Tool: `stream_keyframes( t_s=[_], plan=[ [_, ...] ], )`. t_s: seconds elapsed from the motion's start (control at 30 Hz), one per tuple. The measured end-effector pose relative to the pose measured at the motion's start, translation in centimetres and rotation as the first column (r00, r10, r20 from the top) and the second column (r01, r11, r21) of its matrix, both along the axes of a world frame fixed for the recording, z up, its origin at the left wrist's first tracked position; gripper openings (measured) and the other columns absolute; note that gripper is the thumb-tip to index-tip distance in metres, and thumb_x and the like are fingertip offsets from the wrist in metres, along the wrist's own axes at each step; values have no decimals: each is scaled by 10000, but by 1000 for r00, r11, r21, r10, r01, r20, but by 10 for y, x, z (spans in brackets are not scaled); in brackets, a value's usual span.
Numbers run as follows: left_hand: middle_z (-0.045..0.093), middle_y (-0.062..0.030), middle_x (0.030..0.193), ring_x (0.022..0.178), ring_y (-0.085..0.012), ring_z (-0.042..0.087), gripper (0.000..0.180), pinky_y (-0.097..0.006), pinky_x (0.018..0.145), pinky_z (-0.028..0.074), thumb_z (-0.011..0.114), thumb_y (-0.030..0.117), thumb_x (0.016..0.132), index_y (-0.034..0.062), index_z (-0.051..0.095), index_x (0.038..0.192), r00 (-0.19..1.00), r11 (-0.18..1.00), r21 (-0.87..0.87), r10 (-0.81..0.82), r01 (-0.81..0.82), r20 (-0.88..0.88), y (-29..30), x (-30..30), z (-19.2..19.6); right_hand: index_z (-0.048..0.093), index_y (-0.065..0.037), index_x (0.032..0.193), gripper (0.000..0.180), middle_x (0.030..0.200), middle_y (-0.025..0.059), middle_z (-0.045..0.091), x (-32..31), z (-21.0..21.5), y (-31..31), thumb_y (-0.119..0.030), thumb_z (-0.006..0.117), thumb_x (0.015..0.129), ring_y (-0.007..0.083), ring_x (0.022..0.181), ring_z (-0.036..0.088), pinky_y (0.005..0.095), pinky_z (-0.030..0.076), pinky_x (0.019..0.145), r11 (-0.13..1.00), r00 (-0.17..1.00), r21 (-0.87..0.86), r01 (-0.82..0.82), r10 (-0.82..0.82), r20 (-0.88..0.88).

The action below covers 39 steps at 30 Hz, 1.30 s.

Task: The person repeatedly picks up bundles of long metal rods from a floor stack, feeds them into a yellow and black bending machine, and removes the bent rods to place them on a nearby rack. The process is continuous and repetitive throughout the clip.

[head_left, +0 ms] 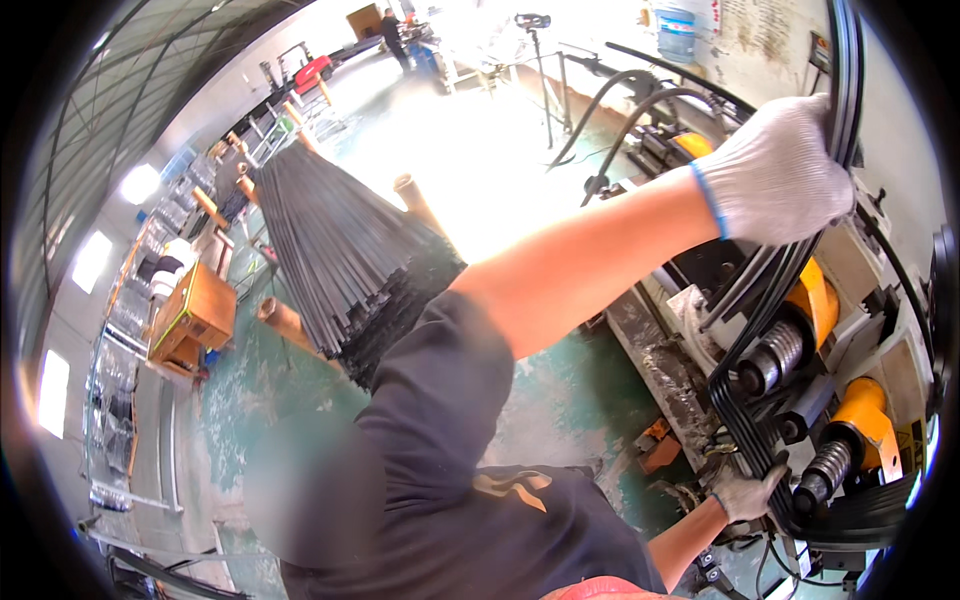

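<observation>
- The left hand (775, 170), in a white knit glove, is raised high and clenched around a bundle of black curved strips (775, 275), probably to steer the long pieces as they arc upward.
- The right hand (745, 492), gloved too, grips the same bundle low down, just beside the lower roller (822, 470), which seems to keep the strips pressed into the rolls.
- The strips run between both hands, touching the ribbed upper roller (772, 358) of the rolling machine (880, 330); orange housings sit behind each of the 2 rollers.
- A large stack of dark straight bars (330, 250) lies on the green floor (560, 400) to the left, well apart from the machine.
- An orange crate (195, 315) stands farther left.
</observation>
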<state>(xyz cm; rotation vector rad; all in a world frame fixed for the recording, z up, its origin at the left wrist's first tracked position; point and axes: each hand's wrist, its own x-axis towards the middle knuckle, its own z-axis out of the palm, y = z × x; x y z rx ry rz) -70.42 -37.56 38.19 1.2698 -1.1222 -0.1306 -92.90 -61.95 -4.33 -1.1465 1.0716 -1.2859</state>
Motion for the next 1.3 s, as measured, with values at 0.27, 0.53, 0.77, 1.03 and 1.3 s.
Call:
stream_keyframes(
  t_s=[0.27,0.53,0.77,1.03,1.3],
  plan=[
    [695,-75,924,860,-163,695,289,-327,797,584,734,6,859,31,638,1131,838,841,-225,386,-491,-386,251,-114,-98,589,-65,1434,498,1406,73,660,-34,5,104,-121,525,943,287,1157,696,335,562,945,548,394,-647,-531,-517,-760],
    [715,-117,938,885,-220,710,251,-373,832,574,625,-29,920,29,573,1158,306,186,-257,749,-948,-587,419,-325,-179,590,138,1256,378,1116,244,701,94,-14,202,-186,544,1068,327,1024,709,446,587,919,367,315,-342,-865,928,200],
    [710,-151,933,890,-273,725,287,-413,810,611,604,-82,886,7,575,1157,-221,-450,-161,680,-878,-699,458,-522,-213,662,135,1135,315,1044,164,719,56,102,431,-148,702,1003,216,892,695,337,597,839,37,44,-349,-936,999,-12],
    [688,-154,885,806,-290,704,290,-409,763,580,612,-72,854,5,549,1127,-273,-712,-324,586,-622,-763,521,-675,-214,700,77,1188,406,1079,134,751,-1,191,620,-286,713,1006,195,918,669,354,534,868,-336,-208,-545,-768,936,-283],
    [665,-171,877,809,-317,692,170,-437,801,588,567,-18,903,-71,580,1065,-306,-891,-319,417,-323,-856,652,-854,-177,709,-7,1095,397,889,179,727,-199,376,843,-386,659,990,288,821,704,414,532,798,-497,-258,-783,-375,867,-427]
  ],
)
